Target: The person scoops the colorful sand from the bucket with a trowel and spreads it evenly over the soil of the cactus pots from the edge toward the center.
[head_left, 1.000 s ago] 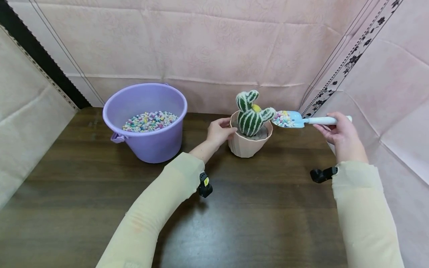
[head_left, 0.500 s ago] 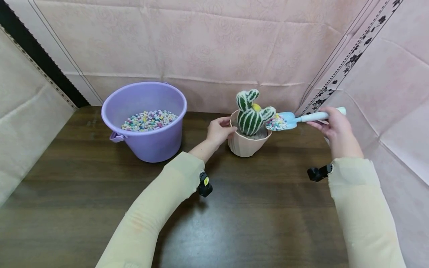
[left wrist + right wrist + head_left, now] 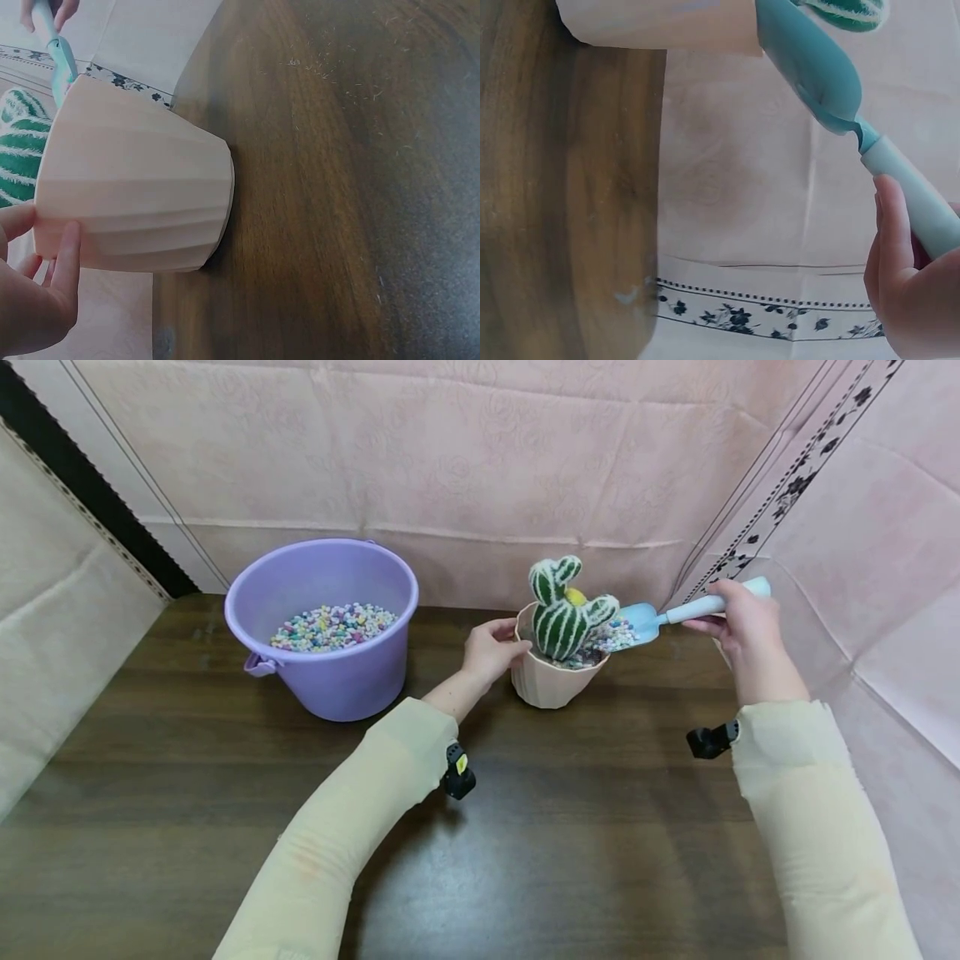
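A pale peach pot holds a green-and-white knitted cactus with a yellow flower. My left hand pinches the pot's left rim between thumb and fingers; the left wrist view shows the thumb on the outer wall. With my right hand I grip the white handle of a light blue trowel, its blade tilted down over the pot's right rim. Colourful pebbles lie on the blade's tip, and more are in the pot around the cactus base. The right wrist view shows the blade's underside.
A purple bucket with colourful pebbles inside stands left of the pot, its handle folded down. The brown wooden table meets pale pink cloth at the back and on the right side.
My right hand has moved left and raised the handle, tipping the trowel over the pot's rim. Pebbles have slid from the blade into the pot. The left hand stays on the rim.
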Motion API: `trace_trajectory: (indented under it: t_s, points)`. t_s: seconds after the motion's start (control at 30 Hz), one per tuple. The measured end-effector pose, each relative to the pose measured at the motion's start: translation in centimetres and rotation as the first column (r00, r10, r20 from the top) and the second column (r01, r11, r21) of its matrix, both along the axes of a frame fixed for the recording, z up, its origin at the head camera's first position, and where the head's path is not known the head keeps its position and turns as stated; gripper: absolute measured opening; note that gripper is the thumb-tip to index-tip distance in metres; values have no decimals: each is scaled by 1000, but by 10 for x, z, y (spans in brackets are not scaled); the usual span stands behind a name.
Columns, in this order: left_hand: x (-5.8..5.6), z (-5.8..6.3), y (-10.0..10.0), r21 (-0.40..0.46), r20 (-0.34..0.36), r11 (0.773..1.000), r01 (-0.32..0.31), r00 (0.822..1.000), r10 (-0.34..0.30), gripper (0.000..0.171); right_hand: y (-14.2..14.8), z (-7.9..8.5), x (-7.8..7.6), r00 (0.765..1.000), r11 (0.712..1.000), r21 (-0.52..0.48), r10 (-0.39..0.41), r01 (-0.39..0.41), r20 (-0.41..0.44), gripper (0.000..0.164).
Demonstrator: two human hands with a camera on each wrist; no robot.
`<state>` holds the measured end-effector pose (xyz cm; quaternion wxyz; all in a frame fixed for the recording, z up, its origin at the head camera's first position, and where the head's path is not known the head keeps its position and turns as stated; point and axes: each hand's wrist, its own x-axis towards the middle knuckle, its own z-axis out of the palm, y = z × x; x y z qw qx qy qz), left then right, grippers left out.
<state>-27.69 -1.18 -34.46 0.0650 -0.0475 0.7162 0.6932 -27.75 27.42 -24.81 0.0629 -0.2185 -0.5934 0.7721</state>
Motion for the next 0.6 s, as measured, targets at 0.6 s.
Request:
trace_trajectory:
  t_s: [0.6]
  points:
    - [0, 0, 0, -9, -10, 1000, 10, 1000, -10, 48, -24, 30, 0, 996, 986, 163, -5, 20, -94, 25]
